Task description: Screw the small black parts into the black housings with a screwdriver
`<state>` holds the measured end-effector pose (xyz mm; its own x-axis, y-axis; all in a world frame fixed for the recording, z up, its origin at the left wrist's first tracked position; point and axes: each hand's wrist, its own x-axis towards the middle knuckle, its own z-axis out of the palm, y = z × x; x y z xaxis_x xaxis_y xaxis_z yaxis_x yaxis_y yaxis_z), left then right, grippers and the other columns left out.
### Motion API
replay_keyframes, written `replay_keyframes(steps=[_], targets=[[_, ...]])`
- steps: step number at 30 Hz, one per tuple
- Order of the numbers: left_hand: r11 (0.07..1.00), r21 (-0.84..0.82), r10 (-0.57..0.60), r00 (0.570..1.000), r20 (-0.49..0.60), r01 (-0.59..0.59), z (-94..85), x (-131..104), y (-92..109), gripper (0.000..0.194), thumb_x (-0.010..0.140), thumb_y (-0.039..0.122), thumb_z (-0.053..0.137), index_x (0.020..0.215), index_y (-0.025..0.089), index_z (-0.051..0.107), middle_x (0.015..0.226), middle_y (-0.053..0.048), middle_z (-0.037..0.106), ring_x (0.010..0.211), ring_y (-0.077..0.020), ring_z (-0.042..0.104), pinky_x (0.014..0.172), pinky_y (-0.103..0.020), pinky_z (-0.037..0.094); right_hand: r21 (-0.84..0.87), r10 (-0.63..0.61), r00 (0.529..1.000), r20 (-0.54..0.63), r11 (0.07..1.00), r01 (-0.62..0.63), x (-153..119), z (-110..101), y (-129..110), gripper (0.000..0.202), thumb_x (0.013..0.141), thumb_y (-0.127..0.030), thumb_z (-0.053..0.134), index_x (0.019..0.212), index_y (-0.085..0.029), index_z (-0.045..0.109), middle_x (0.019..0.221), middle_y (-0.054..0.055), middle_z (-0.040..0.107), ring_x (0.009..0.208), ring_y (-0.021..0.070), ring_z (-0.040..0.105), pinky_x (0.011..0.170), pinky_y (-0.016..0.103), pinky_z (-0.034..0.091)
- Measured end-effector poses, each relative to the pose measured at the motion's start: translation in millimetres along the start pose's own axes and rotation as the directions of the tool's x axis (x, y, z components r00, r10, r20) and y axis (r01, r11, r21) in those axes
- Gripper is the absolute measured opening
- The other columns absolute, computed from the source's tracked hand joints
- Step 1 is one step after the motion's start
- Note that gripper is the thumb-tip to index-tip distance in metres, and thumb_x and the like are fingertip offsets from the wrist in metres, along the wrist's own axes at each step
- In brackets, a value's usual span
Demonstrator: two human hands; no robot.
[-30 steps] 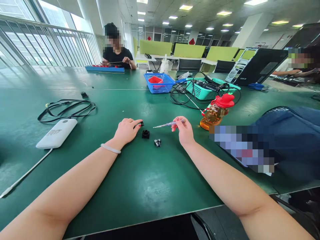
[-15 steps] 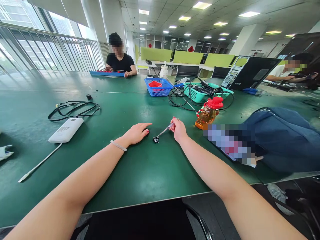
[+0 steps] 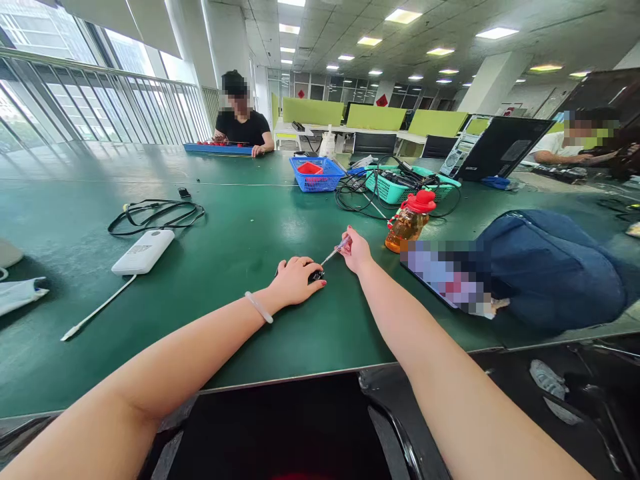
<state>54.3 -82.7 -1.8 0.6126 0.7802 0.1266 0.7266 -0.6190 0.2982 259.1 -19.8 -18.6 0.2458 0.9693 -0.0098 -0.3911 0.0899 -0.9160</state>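
White power bank (image 3: pixel 144 252) at left, print illegible, clear-handled screwdriver (image 3: pixel 331 255) pinched in right hand (image 3: pixel 357 252) at centre, left hand (image 3: pixel 295 281) half-curled over small black part (image 3: pixel 316 275), hold unclear.

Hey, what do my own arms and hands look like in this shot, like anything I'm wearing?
No sleeves show on your left forearm or right forearm. A pale, whitish bracelet, rounded like a bangle, circles the left wrist; the right wrist shows none. Neither the left hand nor the right hand is gloved, and the left thumbnail looks red.
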Motion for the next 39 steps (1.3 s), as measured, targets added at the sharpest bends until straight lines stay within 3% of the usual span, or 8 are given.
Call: replay_keyframes(steps=[5, 9, 13, 20, 24, 27, 34, 39], targets=[[1.000, 0.026, -0.007, 1.000, 0.001, 0.007, 0.1, -20, 7, 0.030, 0.094, 0.043, 0.045, 0.116, 0.032, 0.063, 0.137, -0.006, 0.053, 0.128, -0.0288, 0.044, 0.109, -0.056, 0.031, 0.004, -0.003, 1.000, -0.017, 1.000, 0.003, 0, 2, 1, 0.044, 0.090, -0.049, 0.057, 0.058, -0.022, 0.042, 0.032, -0.010, 0.030, 0.030, 0.0064, 0.025, 0.047, 0.023, 0.045], [0.999, 0.037, 0.030, 0.999, 0.013, -0.030, -9.3, -61, -12, 0.029, 0.096, 0.042, 0.043, 0.116, 0.033, 0.062, 0.139, -0.005, 0.051, 0.130, -0.0273, 0.043, 0.111, -0.055, 0.030, -0.011, -0.007, 1.000, -0.014, 1.000, 0.007, -1, 3, 1, 0.044, 0.090, -0.047, 0.057, 0.057, -0.022, 0.041, 0.032, -0.010, 0.029, 0.030, 0.0062, 0.024, 0.046, 0.022, 0.043], [0.994, 0.094, -0.053, 0.998, 0.021, 0.051, -29.6, -111, -57, 0.032, 0.094, 0.041, 0.041, 0.117, 0.033, 0.063, 0.142, -0.005, 0.049, 0.131, -0.0282, 0.044, 0.110, -0.054, 0.033, -0.028, 0.009, 1.000, -0.006, 1.000, -0.009, 1, 1, 2, 0.044, 0.091, -0.045, 0.055, 0.057, -0.022, 0.042, 0.033, -0.010, 0.029, 0.031, 0.0064, 0.025, 0.050, 0.023, 0.046], [0.949, 0.201, -0.239, 0.970, -0.048, 0.244, -75.1, -186, -163, 0.048, 0.088, 0.043, 0.035, 0.118, 0.020, 0.064, 0.142, -0.013, 0.047, 0.132, -0.0289, 0.045, 0.113, -0.048, 0.033, -0.062, 0.018, 1.000, 0.007, 0.998, -0.017, 4, -2, 3, 0.044, 0.094, -0.044, 0.052, 0.057, -0.022, 0.043, 0.034, -0.010, 0.030, 0.032, 0.0061, 0.025, 0.053, 0.023, 0.048], [0.908, 0.260, -0.320, 0.945, -0.073, 0.328, -90.6, -213, -196, 0.055, 0.088, 0.040, 0.029, 0.123, 0.015, 0.062, 0.148, -0.017, 0.040, 0.136, -0.0321, 0.040, 0.113, -0.052, 0.032, -0.086, -0.003, 1.000, 0.015, 0.996, 0.005, 4, -1, 3, 0.044, 0.090, -0.048, 0.056, 0.057, -0.022, 0.042, 0.035, -0.010, 0.031, 0.031, 0.0059, 0.026, 0.050, 0.022, 0.046], [0.886, 0.312, -0.316, 0.939, -0.136, 0.344, -94.5, -223, -201, 0.059, 0.089, 0.045, 0.027, 0.127, 0.016, 0.061, 0.151, -0.017, 0.035, 0.135, -0.0348, 0.039, 0.112, -0.055, 0.031, -0.097, -0.019, 1.000, 0.017, 0.995, 0.020, 4, -1, 4, 0.043, 0.089, -0.048, 0.058, 0.058, -0.022, 0.042, 0.034, -0.010, 0.032, 0.031, 0.0058, 0.025, 0.045, 0.021, 0.043], [0.847, 0.388, -0.280, 0.926, -0.253, 0.362, -94.4, -223, -178, 0.052, 0.087, 0.053, 0.039, 0.113, 0.021, 0.071, 0.112, -0.012, 0.058, 0.104, -0.0269, 0.056, 0.102, -0.044, 0.042, -0.111, -0.039, 0.999, 0.017, 0.993, 0.041, 4, 0, 5, 0.043, 0.087, -0.047, 0.060, 0.057, -0.022, 0.042, 0.032, -0.009, 0.031, 0.031, 0.0069, 0.028, 0.040, 0.020, 0.038], [0.827, 0.378, -0.330, 0.903, -0.274, 0.417, -93.4, -220, -166, 0.052, 0.086, 0.051, 0.035, 0.104, 0.019, 0.072, 0.114, -0.012, 0.059, 0.098, -0.0267, 0.061, 0.095, -0.042, 0.048, -0.114, -0.048, 0.999, 0.019, 0.992, 0.050, 3, 0, 5, 0.043, 0.086, -0.047, 0.061, 0.057, -0.023, 0.041, 0.032, -0.009, 0.032, 0.032, 0.0072, 0.029, 0.040, 0.021, 0.038]])
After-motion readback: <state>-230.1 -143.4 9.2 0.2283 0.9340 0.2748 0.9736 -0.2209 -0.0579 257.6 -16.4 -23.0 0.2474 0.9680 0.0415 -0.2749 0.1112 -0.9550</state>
